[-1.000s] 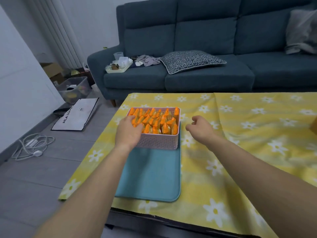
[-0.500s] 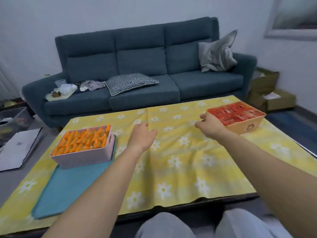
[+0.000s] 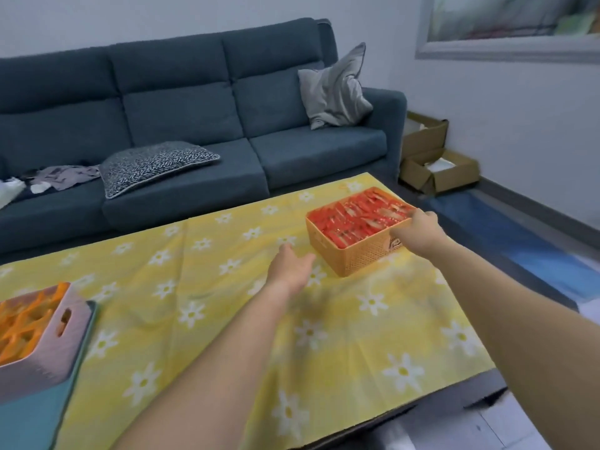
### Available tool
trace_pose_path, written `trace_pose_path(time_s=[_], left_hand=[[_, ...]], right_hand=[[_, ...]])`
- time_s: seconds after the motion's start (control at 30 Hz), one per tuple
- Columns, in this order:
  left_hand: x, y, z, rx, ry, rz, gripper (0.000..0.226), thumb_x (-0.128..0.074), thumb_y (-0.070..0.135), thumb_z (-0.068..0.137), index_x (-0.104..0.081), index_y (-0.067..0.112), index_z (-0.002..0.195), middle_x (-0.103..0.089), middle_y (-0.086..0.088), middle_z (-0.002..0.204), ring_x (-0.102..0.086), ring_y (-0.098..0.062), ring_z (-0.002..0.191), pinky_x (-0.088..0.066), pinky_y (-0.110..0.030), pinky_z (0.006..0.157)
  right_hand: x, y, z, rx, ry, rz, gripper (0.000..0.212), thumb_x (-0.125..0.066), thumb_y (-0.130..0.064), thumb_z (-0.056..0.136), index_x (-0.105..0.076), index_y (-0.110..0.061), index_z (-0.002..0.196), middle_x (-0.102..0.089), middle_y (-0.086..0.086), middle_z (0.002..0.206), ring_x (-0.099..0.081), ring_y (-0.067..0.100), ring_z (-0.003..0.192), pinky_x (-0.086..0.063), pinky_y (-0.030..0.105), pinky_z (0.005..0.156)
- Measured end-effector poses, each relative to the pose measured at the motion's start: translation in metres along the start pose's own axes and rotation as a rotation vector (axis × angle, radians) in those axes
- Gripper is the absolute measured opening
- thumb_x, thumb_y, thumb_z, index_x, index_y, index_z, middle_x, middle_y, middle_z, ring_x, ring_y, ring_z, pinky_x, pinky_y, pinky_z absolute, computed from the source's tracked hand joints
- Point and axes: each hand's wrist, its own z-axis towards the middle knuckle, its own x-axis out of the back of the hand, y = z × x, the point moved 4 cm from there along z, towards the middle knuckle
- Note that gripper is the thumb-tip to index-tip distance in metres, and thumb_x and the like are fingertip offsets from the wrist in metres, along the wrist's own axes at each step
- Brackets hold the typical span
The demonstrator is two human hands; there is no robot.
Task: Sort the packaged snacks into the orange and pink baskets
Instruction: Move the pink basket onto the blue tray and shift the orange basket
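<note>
A table (image 3: 227, 336) stands in front of a sofa (image 3: 181, 125). One basket (image 3: 360, 251) of packets (image 3: 357, 219) sits at the table's far right; a second basket (image 3: 48, 352) sits at the near left edge, on a mat (image 3: 32, 414). Two cushions (image 3: 152, 164) lie on the sofa. Cardboard boxes (image 3: 435, 170) lie on the floor right of the sofa.

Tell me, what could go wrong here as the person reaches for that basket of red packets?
1. The orange woven plastic basket is filled to the rim with red snack packets; the right hand holds only its near right corner, so lifting one-handed might tip it and spill some.
2. It sits near the far right corner of the yellow daisy-print tablecloth; a push could slide it off.
3. Dragging it could bunch the already creased cloth.
</note>
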Motion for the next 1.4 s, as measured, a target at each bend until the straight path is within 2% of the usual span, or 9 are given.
trace_pose_path(time_s=[0.13,0.23,0.3,0.37,0.5,0.6,0.77,0.97,1.4], left_hand=[[-0.029,0.005,0.046,0.065,-0.012,-0.169,0.08,-0.062,0.046,0.093,-0.025,0.015,0.156,-0.042,-0.009,0.154,-0.048,-0.031,0.134,-0.042,-0.037,0.108],[-0.05,0.005,0.07,0.126,-0.065,-0.28,0.074,-0.063,0.053,0.089,-0.034,0.018,0.147,-0.052,-0.008,0.138,-0.06,-0.03,0.109,-0.053,-0.05,0.098],[-0.063,0.005,0.082,0.123,-0.111,-0.3,0.057,-0.063,0.055,0.087,-0.044,0.022,0.129,-0.058,-0.004,0.122,-0.062,-0.026,0.091,-0.057,-0.05,0.09],[-0.072,0.006,0.092,0.083,-0.135,-0.321,0.049,-0.065,0.054,0.084,-0.053,0.024,0.121,-0.066,-0.003,0.118,-0.065,-0.028,0.096,-0.059,-0.047,0.084],[-0.072,0.007,0.096,0.032,-0.138,-0.397,0.017,-0.063,0.028,0.091,-0.065,0.019,0.106,-0.073,-0.005,0.097,-0.068,-0.024,0.075,-0.059,-0.041,0.071],[-0.052,0.003,0.088,0.03,-0.125,-0.403,0.011,-0.057,0.019,0.092,-0.066,0.017,0.097,-0.074,-0.005,0.089,-0.069,-0.027,0.073,-0.059,-0.037,0.063],[0.009,-0.006,0.049,0.054,-0.08,-0.468,0.014,-0.055,0.013,0.088,-0.063,0.017,0.077,-0.067,0.002,0.069,-0.066,-0.03,0.067,-0.06,-0.044,0.076],[0.096,-0.024,-0.015,0.062,0.037,-0.475,0.01,-0.055,0.015,0.086,-0.062,0.014,0.078,-0.063,0.0,0.07,-0.063,-0.021,0.073,-0.055,-0.039,0.08],[0.298,-0.147,-0.178,0.215,0.372,-0.574,0.019,-0.063,0.036,0.089,-0.062,0.019,0.081,-0.064,-0.006,0.081,-0.057,-0.021,0.067,-0.044,-0.027,0.06]], right_hand=[[-0.009,0.007,0.06,-0.005,0.048,-0.107,0.079,-0.059,-0.045,0.094,-0.025,-0.01,0.158,-0.016,0.012,0.163,-0.025,0.04,0.146,-0.035,0.049,0.111],[-0.016,0.018,0.097,-0.051,0.082,-0.056,0.089,-0.06,-0.053,0.094,-0.017,-0.013,0.16,-0.011,0.011,0.166,-0.02,0.038,0.15,-0.032,0.052,0.114],[-0.024,0.024,0.114,-0.108,0.071,-0.01,0.089,-0.062,-0.053,0.093,-0.02,-0.012,0.159,-0.017,0.012,0.165,-0.034,0.038,0.144,-0.041,0.051,0.108],[-0.031,0.026,0.122,-0.137,0.055,0.052,0.082,-0.062,-0.052,0.092,-0.029,-0.01,0.154,-0.034,0.015,0.154,-0.054,0.036,0.125,-0.054,0.048,0.092],[-0.032,0.025,0.123,-0.145,0.112,0.172,0.058,-0.059,-0.042,0.084,-0.051,-0.006,0.129,-0.069,0.011,0.104,-0.071,0.025,0.082,-0.057,0.036,0.059],[-0.032,0.022,0.112,-0.158,0.1,0.246,0.063,-0.058,-0.045,0.075,-0.053,-0.008,0.125,-0.072,0.008,0.092,-0.072,0.024,0.078,-0.058,0.038,0.06],[-0.024,-0.013,0.054,-0.083,0.088,0.369,0.028,-0.056,-0.038,0.085,-0.055,-0.011,0.091,-0.072,0.021,0.088,-0.073,0.031,0.08,-0.057,0.047,0.074],[-0.022,-0.07,-0.023,-0.048,0.02,0.459,0.031,-0.055,-0.042,0.086,-0.051,-0.015,0.1,-0.069,0.011,0.099,-0.068,0.029,0.093,-0.057,0.053,0.09],[-0.108,-0.209,-0.234,0.158,-0.373,0.483,0.016,-0.053,-0.023,0.093,-0.056,-0.009,0.1,-0.071,0.01,0.083,-0.071,0.026,0.071,-0.062,0.04,0.061]])
